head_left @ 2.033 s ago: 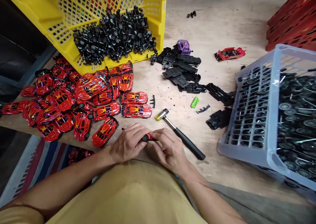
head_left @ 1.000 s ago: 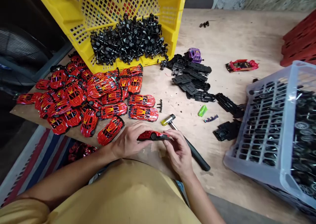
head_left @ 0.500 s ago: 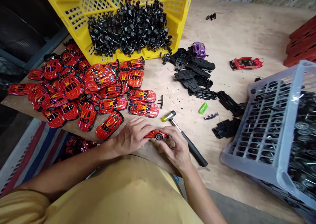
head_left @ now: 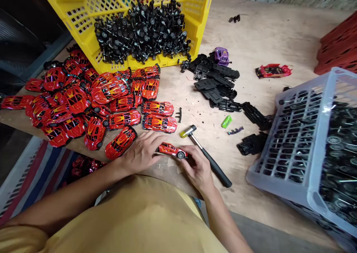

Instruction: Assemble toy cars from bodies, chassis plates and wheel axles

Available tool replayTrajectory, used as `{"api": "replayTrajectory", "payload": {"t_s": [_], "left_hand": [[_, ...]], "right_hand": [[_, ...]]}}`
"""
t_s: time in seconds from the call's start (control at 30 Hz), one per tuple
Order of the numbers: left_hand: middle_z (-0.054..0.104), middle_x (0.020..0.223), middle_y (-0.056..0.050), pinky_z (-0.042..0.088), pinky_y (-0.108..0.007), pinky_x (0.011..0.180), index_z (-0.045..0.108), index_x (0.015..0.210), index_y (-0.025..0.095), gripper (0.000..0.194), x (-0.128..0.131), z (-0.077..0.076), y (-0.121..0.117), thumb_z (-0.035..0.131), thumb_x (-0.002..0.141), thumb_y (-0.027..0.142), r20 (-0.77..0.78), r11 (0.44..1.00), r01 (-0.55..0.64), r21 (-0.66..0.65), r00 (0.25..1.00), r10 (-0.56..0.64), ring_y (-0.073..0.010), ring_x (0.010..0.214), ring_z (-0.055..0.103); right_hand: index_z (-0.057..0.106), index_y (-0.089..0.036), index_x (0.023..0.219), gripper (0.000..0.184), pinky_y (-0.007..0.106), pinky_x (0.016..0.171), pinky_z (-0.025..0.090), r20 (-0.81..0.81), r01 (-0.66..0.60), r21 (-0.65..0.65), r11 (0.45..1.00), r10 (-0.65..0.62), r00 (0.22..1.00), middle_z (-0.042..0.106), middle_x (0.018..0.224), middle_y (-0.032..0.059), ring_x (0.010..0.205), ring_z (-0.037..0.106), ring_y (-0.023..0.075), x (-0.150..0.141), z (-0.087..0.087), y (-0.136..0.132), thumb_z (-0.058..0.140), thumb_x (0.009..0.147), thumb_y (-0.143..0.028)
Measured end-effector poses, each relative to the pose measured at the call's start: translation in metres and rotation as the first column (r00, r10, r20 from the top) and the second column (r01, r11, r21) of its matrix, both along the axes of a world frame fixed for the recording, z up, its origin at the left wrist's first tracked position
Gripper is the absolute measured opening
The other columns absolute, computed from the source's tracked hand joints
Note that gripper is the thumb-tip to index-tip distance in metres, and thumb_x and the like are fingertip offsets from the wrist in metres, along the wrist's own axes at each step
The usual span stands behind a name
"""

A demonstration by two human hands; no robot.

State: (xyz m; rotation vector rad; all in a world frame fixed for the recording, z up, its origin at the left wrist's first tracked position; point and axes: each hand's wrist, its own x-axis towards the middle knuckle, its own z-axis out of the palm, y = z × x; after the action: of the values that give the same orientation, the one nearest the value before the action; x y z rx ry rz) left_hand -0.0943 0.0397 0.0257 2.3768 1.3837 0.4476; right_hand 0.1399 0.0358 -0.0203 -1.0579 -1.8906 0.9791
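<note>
A red toy car with a grey-rimmed wheel sits side-on at the table's near edge. My right hand pinches its right end between thumb and fingers. At the car's left end, my left hand has its fingers stretched out and apart; whether a fingertip touches the car I cannot tell. Just beyond my right hand lies a hammer with a black handle and a yellow-and-black head. Two finished-looking red toy cars lie beyond my left hand, beside a large pile of red toy cars.
A yellow crate holds black wheel axles. Black chassis plates, a purple car shell, a green piece and a red car body lie around. A clear plastic basket of wheels stands right, a red crate behind.
My left hand has drawn back leftward from the toy car and its fingers have loosened, so more of the car shows. My right hand stays on it. The view has shifted slightly.
</note>
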Motion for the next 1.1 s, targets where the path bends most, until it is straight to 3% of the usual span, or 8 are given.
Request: {"api": "replayTrajectory", "payload": {"t_s": [0.17,0.33,0.43,0.5,0.7,0.8,0.93,1.1], "left_hand": [[0.071,0.099,-0.007,0.055,-0.036,0.083,0.064,0.108,0.018,0.028,-0.015,-0.005,-0.004,0.068,0.082,0.027,0.219,0.917,-0.164,-0.363,0.942,0.255,-0.0236,0.094,0.068],[0.070,0.071,-0.002,0.053,-0.025,0.055,0.065,0.090,0.018,0.029,-0.015,-0.010,0.001,0.073,0.077,0.042,0.273,0.579,-0.094,-0.810,0.814,0.513,-0.0189,0.067,0.069],[0.072,0.071,-0.004,0.050,-0.023,0.047,0.063,0.097,0.016,0.043,-0.012,-0.011,0.009,0.075,0.073,0.050,0.199,0.341,-0.024,-0.940,0.774,0.602,-0.0193,0.059,0.070],[0.073,0.075,-0.005,0.048,-0.021,0.044,0.061,0.101,0.015,0.053,-0.009,-0.009,0.013,0.077,0.070,0.054,0.152,0.250,-0.015,-0.968,0.759,0.634,-0.0191,0.056,0.070],[0.073,0.076,-0.007,0.045,-0.018,0.042,0.059,0.099,0.011,0.060,-0.001,-0.006,0.010,0.077,0.067,0.057,0.113,0.242,-0.077,-0.967,0.722,0.682,-0.0178,0.055,0.070],[0.071,0.070,-0.005,0.045,-0.017,0.041,0.058,0.095,0.011,0.054,0.001,-0.007,0.008,0.077,0.069,0.054,0.132,0.255,-0.072,-0.964,0.704,0.698,-0.0172,0.052,0.069],[0.069,0.063,-0.001,0.045,-0.017,0.039,0.059,0.093,0.013,0.050,0.001,-0.010,0.006,0.080,0.069,0.050,0.161,0.270,-0.059,-0.961,0.676,0.719,-0.0169,0.049,0.068],[0.069,0.061,0.000,0.045,-0.017,0.038,0.058,0.093,0.014,0.048,0.002,-0.012,0.004,0.081,0.069,0.049,0.184,0.282,-0.047,-0.958,0.653,0.735,-0.0157,0.047,0.067]], "right_hand": [[0.060,-0.019,0.116,0.024,0.032,0.080,0.054,0.060,0.052,-0.005,0.999,-0.052,0.997,0.067,0.102,0.0073,0.091,0.065,0.0188,0.007,0.008,0.001,0.061,0.094,-0.027],[0.057,-0.017,0.126,0.036,0.044,0.087,0.051,0.332,0.210,0.212,0.954,-0.272,0.903,0.060,0.113,0.0139,0.103,0.057,0.0269,0.030,0.011,0.004,0.057,0.095,-0.035],[0.058,-0.015,0.126,0.040,0.047,0.083,0.049,0.574,0.236,0.303,0.923,-0.375,0.728,0.057,0.109,0.0157,0.098,0.052,0.0299,0.043,0.002,0.008,0.054,0.096,-0.041],[0.061,-0.015,0.121,0.035,0.042,0.075,0.048,0.653,0.204,0.289,0.935,-0.349,0.673,0.057,0.098,0.0129,0.088,0.052,0.0271,0.049,0.001,0.009,0.047,0.099,-0.038],[0.056,-0.018,0.117,0.026,0.034,0.067,0.049,0.417,0.283,0.149,0.948,-0.319,0.851,0.054,0.086,0.0062,0.073,0.056,0.0207,0.058,0.041,-0.024,0.038,0.101,-0.026],[0.052,-0.023,0.121,0.025,0.031,0.053,0.046,0.312,0.192,0.036,0.981,-0.193,0.930,0.058,0.078,0.0033,0.058,0.058,0.0193,0.053,0.053,-0.056,0.038,0.100,-0.024],[0.055,-0.025,0.109,0.019,0.030,0.042,0.041,0.421,0.062,-0.150,0.987,0.007,0.907,0.063,0.068,0.0007,0.047,0.060,0.0200,0.036,0.051,-0.069,0.038,0.101,-0.028],[0.057,-0.019,0.108,0.030,0.027,0.046,0.039,0.403,0.220,-0.068,0.973,-0.175,0.898,0.059,0.062,0.0005,0.046,0.056,0.0173,0.018,0.048,-0.041,0.031,0.102,-0.035]]}}
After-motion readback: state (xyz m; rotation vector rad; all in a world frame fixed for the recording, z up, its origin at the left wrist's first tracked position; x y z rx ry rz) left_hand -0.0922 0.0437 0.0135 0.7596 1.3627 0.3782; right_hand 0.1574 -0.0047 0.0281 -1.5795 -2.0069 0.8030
